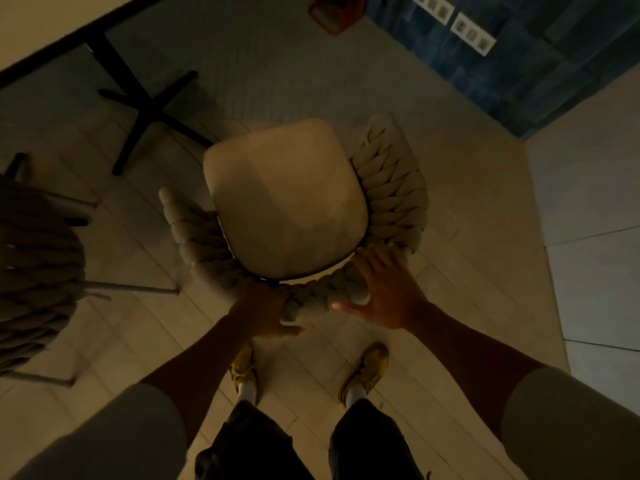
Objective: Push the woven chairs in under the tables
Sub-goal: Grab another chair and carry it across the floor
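your left grip (266,315) seems curled round the back rim of the woven chair (287,202) — the light is dim — and your right grip (384,289) lies flat on it, fingers spread. this chair stands apart from the table (41,19), not yet pushed in; 1 darker chair (31,271) stands at left.

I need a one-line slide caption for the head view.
Left hand grips the woven chair backrest; right hand rests open on it, table ahead.
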Motion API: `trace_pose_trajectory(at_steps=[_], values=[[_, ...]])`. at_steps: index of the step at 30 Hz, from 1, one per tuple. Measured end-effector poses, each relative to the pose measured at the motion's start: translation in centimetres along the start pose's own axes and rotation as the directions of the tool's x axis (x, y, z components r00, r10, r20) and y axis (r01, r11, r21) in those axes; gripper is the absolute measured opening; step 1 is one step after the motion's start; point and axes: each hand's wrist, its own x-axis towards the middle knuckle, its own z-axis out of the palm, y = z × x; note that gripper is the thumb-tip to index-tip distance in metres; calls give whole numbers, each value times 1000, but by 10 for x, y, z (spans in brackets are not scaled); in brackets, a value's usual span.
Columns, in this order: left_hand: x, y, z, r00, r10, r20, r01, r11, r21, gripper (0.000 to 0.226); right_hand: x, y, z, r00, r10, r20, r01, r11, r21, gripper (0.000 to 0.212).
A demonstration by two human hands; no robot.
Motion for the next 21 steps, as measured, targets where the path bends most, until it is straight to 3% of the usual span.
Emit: trace_pose_trajectory(at_steps=[3,6,9,13,15,18,21], values=[[12,11,12,992,-79,-102,81,997,14,98,3,24,-3,998,27,-56,-29,999,-30,111],[13,16,18,979,-133,-154,143,988,58,95,11,49,5,982,51,-180,-58,998,-36,92],[14,20,22,964,-193,-181,212,973,90,80,22,72,10,949,230,-215,-225,973,48,75],[11,30,22,932,-296,-211,315,947,62,63,39,87,17,853,479,-206,-411,861,299,82],[10,32,21,921,-323,-217,343,938,61,59,46,89,19,798,581,-157,-466,762,449,90],[9,32,19,925,-333,-180,348,936,55,55,58,88,21,665,747,21,-557,477,680,88],[8,30,17,928,-332,-169,345,937,50,51,74,82,24,507,837,206,-650,215,728,77]])
